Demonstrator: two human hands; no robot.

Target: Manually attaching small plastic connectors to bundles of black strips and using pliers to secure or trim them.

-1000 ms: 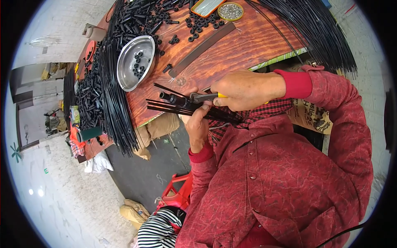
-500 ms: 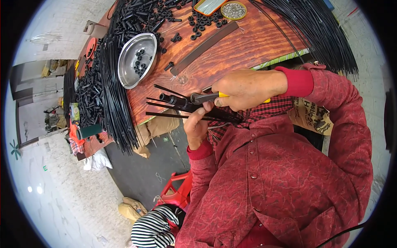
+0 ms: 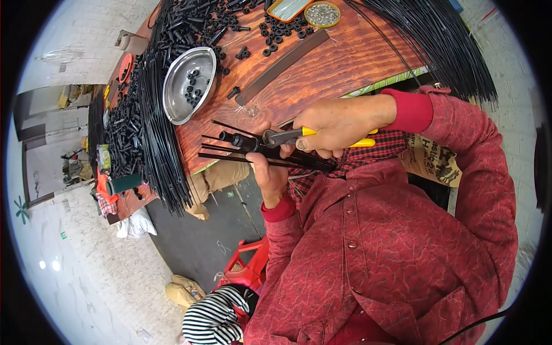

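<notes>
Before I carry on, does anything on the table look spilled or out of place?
Mildly: thin pale strands lie scattered by the long brown flat bar, like stray scraps, and small black rings lie loose outside the oval silver metal bowl. Nothing looks plainly damaged.

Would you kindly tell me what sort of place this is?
Probably a small assembly workshop: loose black parts heap the wood-grained table, long black rods lie bundled, and the right hand grips yellow-handled pliers.

Bright light; two glare spots (image 3: 56, 265) lower left; steel bowl (image 3: 173, 95) gleaming; edges bowed, corners black.
</notes>
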